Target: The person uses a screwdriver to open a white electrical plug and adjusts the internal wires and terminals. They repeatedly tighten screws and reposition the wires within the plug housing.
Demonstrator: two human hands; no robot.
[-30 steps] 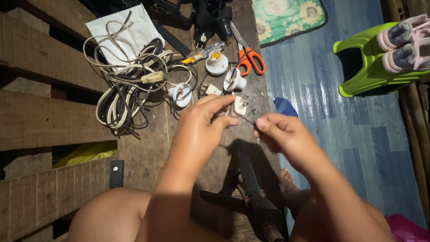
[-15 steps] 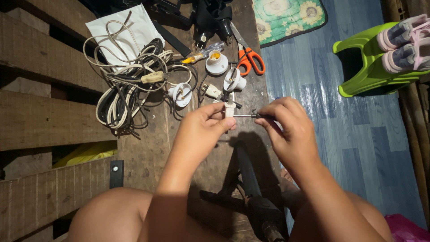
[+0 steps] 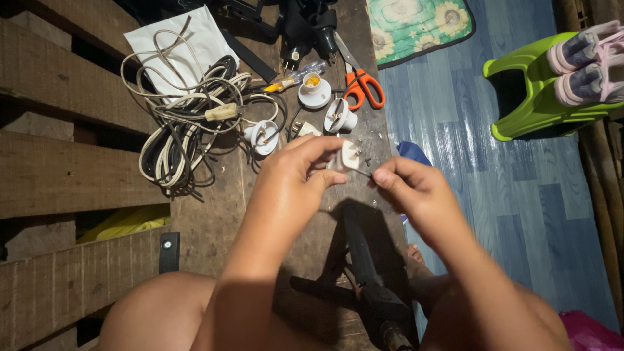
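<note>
My left hand (image 3: 292, 175) pinches a small white plug part (image 3: 346, 156) between thumb and fingers, held above the wooden bench (image 3: 214, 214). My right hand (image 3: 416, 192) pinches a thin metal pin or small tool (image 3: 363, 171) whose tip touches the white part. Both hands hover close together over the bench's right edge. What the thin piece is exactly I cannot tell.
A tangle of white and black cords (image 3: 188, 123) lies on the bench with several white lamp sockets (image 3: 315, 91), orange-handled scissors (image 3: 361, 81), a yellow-tipped screwdriver (image 3: 292, 78) and white paper (image 3: 175, 42). A black stand (image 3: 364, 273) sits below my hands. Green plastic stool (image 3: 539, 91) with shoes at right.
Both hands have shifted slightly; the white part has turned in my left fingers, and my right hand has dropped a little and now holds the thin piece against it.
</note>
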